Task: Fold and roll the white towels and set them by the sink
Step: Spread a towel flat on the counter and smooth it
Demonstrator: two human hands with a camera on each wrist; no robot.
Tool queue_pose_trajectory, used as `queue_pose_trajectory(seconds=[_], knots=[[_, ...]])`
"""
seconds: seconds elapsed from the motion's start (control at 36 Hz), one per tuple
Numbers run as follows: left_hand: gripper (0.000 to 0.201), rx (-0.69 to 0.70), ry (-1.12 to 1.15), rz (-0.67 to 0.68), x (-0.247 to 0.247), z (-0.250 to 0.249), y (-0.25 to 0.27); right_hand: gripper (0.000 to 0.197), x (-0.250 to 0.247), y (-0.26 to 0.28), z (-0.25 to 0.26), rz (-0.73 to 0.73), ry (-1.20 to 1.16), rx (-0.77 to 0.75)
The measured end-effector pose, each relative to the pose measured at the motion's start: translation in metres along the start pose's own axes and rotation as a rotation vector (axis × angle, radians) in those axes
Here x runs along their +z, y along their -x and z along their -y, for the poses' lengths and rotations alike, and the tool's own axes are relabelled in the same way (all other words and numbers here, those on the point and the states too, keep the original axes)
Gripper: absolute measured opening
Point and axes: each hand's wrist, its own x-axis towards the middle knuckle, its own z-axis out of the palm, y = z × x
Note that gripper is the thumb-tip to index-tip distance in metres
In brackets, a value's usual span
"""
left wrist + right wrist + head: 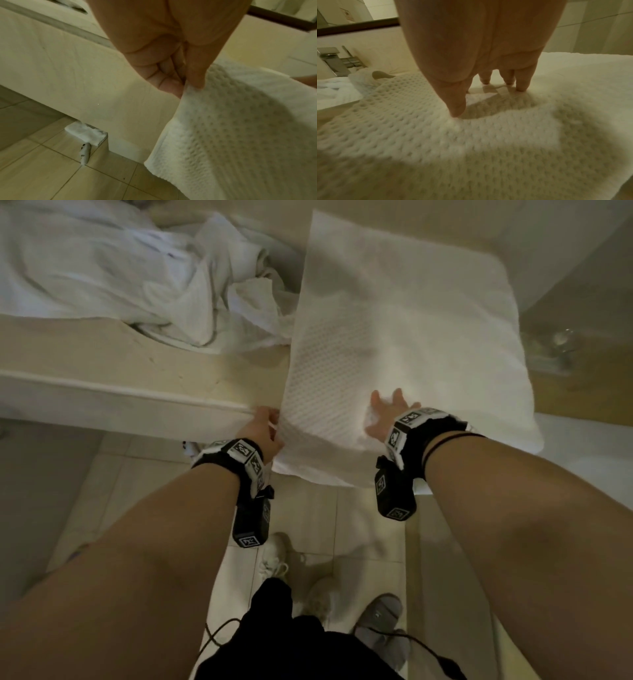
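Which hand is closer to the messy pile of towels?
Left. The left hand pinches the waffle towel's edge below the crumpled towels; the right hand presses farther right.

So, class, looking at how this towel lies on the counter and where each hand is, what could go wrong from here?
The towel overhangs the counter edge; it could slide to the floor. Only the left hand pinches an edge, while the right hand presses flat, so the fold may skew. The crumpled pile alongside could snag.

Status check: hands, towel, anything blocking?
Left hand pinches towel edge. Right hand flat on it. Towel spread, unrolled. Crumpled linen alongside.
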Motion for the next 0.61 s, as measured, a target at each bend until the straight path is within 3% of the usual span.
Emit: queue_pose_trajectory(seconds=[0.11,0.22,0.42,0.61], knots=[[0.031,-0.097,-0.216,0.069,-0.001,0.003,0.001,0.09,-0.004,-0.002,-0.001,0.067,0.066,0.048],[0.035,-0.115,-0.452,0.187,-0.005,0.001,0.001,0.079,-0.007,0.008,0.002,0.048,0.071,0.028],[0.031,-0.022,-0.497,0.085,-0.046,-0.043,-0.001,0.075,-0.01,0.023,-0.003,0.009,-0.037,-0.029],[0.03,0.059,-0.606,0.02,-0.089,-0.085,-0.017,0.038,-0.021,0.034,0.014,-0.095,-0.167,-0.013]])
